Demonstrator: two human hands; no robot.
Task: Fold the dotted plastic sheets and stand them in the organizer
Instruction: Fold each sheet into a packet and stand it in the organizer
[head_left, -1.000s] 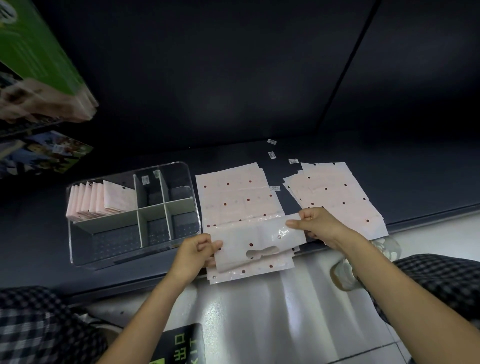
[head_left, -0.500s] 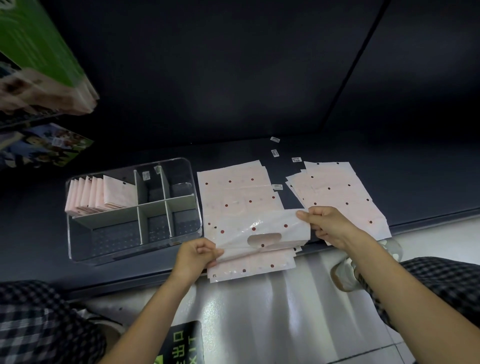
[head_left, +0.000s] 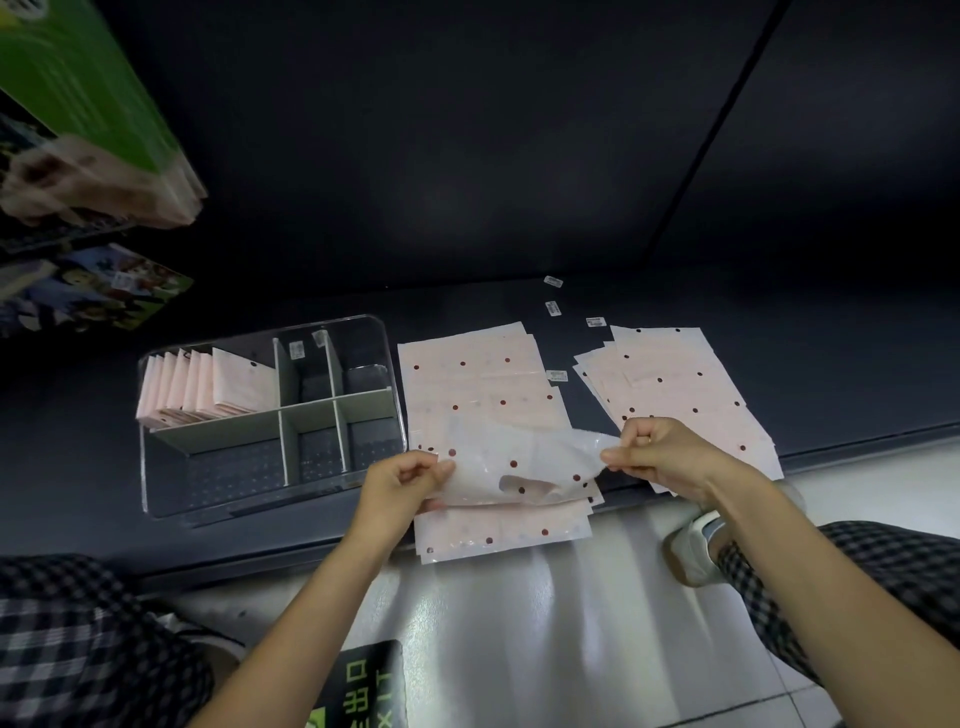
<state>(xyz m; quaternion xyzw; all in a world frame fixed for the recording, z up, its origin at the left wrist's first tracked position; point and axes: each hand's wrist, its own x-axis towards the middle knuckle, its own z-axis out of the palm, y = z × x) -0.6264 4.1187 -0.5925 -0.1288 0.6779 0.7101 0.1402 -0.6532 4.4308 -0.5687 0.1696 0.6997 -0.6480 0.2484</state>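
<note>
A pale pink plastic sheet with dark red dots and a handle cutout (head_left: 524, 462) is lifted over the middle stack of flat dotted sheets (head_left: 478, 384). My left hand (head_left: 402, 480) pinches its left edge and my right hand (head_left: 660, 452) pinches its right edge. The sheet sags and curls between them. A second stack of dotted sheets (head_left: 675, 384) lies to the right. The clear organizer (head_left: 270, 415) stands at the left, with several folded sheets (head_left: 208, 387) upright in its back left compartment.
Small white labels (head_left: 553, 307) lie on the dark shelf behind the stacks. Boxed goods (head_left: 88, 130) hang at upper left. The shelf's front edge runs just below the stacks, above a pale floor. My checked trouser knees and a white shoe (head_left: 696, 545) flank the arms.
The sheet's near edge has been lifted off the stack and carried upward and away from me, curling over. Both hands rose with it and kept their pinch.
</note>
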